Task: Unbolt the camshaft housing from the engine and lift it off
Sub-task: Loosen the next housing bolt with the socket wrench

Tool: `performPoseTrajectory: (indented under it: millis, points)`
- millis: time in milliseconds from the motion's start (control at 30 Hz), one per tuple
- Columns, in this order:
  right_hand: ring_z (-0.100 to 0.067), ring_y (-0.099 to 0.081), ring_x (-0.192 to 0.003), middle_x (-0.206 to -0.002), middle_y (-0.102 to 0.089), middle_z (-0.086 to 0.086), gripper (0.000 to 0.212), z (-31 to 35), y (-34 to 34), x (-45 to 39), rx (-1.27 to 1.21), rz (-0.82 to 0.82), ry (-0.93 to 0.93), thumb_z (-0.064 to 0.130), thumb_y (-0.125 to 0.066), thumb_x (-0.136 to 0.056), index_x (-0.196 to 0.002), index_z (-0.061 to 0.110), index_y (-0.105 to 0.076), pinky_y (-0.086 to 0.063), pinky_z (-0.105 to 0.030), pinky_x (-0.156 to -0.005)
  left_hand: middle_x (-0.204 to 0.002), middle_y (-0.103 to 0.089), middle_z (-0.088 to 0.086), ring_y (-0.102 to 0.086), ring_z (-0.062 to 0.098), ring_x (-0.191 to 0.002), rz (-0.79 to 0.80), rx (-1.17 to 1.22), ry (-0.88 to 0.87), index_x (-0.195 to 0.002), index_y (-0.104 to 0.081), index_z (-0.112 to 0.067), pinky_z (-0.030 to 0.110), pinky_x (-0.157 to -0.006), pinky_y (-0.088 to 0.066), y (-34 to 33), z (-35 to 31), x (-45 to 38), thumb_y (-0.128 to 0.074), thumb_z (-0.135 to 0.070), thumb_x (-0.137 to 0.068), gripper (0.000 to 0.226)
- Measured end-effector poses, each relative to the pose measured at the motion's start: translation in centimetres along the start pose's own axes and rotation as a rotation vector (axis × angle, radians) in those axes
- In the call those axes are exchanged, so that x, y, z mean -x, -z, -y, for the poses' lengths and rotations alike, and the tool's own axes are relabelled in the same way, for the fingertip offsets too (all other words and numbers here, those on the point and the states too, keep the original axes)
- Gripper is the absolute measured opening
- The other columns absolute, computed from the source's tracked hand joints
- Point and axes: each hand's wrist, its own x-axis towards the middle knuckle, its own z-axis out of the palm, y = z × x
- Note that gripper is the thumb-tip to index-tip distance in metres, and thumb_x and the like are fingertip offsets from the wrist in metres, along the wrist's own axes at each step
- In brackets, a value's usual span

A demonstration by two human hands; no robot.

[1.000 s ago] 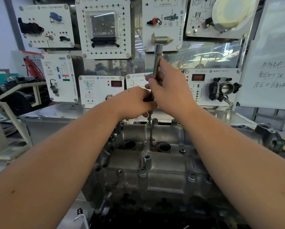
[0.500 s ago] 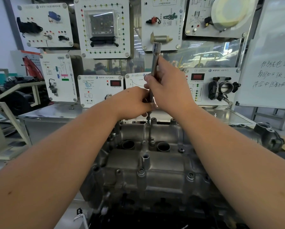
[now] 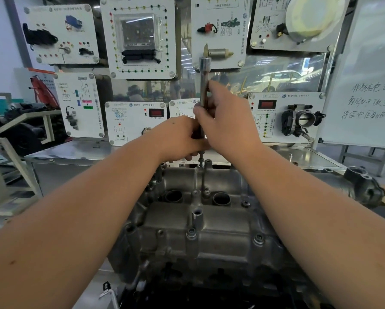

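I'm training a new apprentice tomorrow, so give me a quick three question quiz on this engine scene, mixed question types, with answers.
1. True or false: both hands grip the socket extension.
2. Multiple choice: the tool's lower tip sits at which edge of the housing? A) near edge B) far edge C) right end
3. Short answer: how many large round bores show open on top of the housing?

Key:
1. True; the left hand holds it low, the right hand higher.
2. B, on a bolt there.
3. Two.
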Motion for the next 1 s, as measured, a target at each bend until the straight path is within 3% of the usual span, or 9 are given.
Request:
performPoseTrajectory:
  millis: [133,233,367,433,567,700,800,867,1000]
  points:
    - [-0.024,-0.068,-0.086,-0.091,-0.071,-0.007,0.017,0.0,0.1,-0.1,-0.084,0.041,-0.024,0.012,-0.054,-0.096,-0.113,0.008,-0.058,-0.055,-0.044,-0.079,-0.074,-0.075,-0.006,-0.073,0.015,-0.079,0.01,0.012,-0.006,-0.084,-0.068,-0.027,0.04,-0.079,-0.058,0.1,-0.1,0.1,-0.062,-0.029,-0.094,0.011]
    - [-0.022,-0.069,-0.084,-0.092,-0.072,-0.006,0.025,0.0,0.2,0.1,-0.127,0.046,-0.043,0.013,-0.055,-0.094,-0.119,0.012,-0.056,-0.057,-0.044,-0.078,-0.076,-0.074,-0.019,-0.071,0.0,-0.073,0.022,0.028,-0.017,-0.088,-0.071,-0.024,0.029,-0.074,-0.054,0.2,-0.1,0.2,-0.064,-0.023,-0.095,0.011]
    - [-0.016,-0.068,-0.088,-0.099,-0.072,0.002,0.046,0.1,0.1,0.1,-0.091,0.012,-0.058,0.026,-0.066,-0.095,-0.136,0.013,-0.051,-0.054,-0.029,-0.076,-0.072,-0.075,-0.013,-0.073,0.006,-0.071,0.025,0.011,-0.025,-0.083,-0.066,-0.032,0.046,-0.08,-0.061,0.3,-0.4,0.1,-0.067,-0.032,-0.093,0.01]
    - [-0.015,-0.065,-0.082,-0.094,-0.07,0.001,0.041,0.1,0.2,0.0,-0.056,-0.006,-0.052,0.026,-0.064,-0.096,-0.134,0.013,-0.053,-0.049,-0.022,-0.067,-0.069,-0.074,-0.012,-0.073,0.006,-0.068,0.024,-0.008,-0.006,-0.083,-0.066,-0.029,0.05,-0.08,-0.061,0.4,-0.5,0.2,-0.068,-0.035,-0.091,0.01]
    - [-0.02,-0.067,-0.082,-0.086,-0.07,-0.005,0.028,0.2,0.4,-0.2,-0.064,0.039,-0.027,0.02,-0.057,-0.1,-0.127,0.012,-0.053,-0.054,-0.037,-0.076,-0.065,-0.073,-0.016,-0.073,0.013,-0.068,0.021,-0.032,0.013,-0.08,-0.061,-0.033,0.049,-0.073,-0.063,0.5,-1.0,0.5,-0.063,-0.05,-0.079,0.017]
    - [-0.023,-0.071,-0.086,-0.095,-0.072,-0.008,0.044,0.2,0.5,-0.1,-0.119,0.079,-0.039,0.014,-0.053,-0.1,-0.143,0.013,-0.043,-0.057,-0.045,-0.08,-0.068,-0.074,-0.007,-0.073,0.012,-0.07,0.008,-0.02,0.011,-0.083,-0.07,-0.022,0.047,-0.078,-0.061,0.5,-0.9,0.7,-0.06,-0.055,-0.076,0.035]
    - [-0.026,-0.072,-0.088,-0.101,-0.071,-0.011,0.055,0.1,0.6,-0.1,-0.148,0.08,-0.065,0.013,-0.05,-0.101,-0.153,0.014,-0.031,-0.058,-0.048,-0.082,-0.075,-0.076,-0.01,-0.073,0.009,-0.077,0.02,0.002,0.002,-0.092,-0.075,-0.015,0.049,-0.085,-0.059,0.5,-0.5,0.4,-0.063,-0.035,-0.095,0.023]
    - [-0.027,-0.072,-0.089,-0.102,-0.071,-0.012,0.057,0.0,0.5,-0.1,-0.169,0.101,-0.068,0.012,-0.048,-0.101,-0.154,0.015,-0.029,-0.058,-0.05,-0.084,-0.075,-0.075,-0.016,-0.073,0.005,-0.077,0.024,0.014,0.006,-0.092,-0.075,-0.016,0.05,-0.087,-0.059,0.5,-0.3,0.3,-0.065,-0.028,-0.096,0.017]
    - [-0.026,-0.07,-0.094,-0.1,-0.071,-0.011,0.052,0.2,0.4,0.1,-0.174,0.097,-0.062,0.014,-0.051,-0.099,-0.149,0.012,-0.036,-0.057,-0.049,-0.083,-0.069,-0.075,-0.007,-0.074,0.018,-0.073,-0.011,-0.013,0.005,-0.077,-0.066,-0.032,0.049,-0.08,-0.061,0.5,-0.8,0.6,-0.061,-0.048,-0.081,0.017]
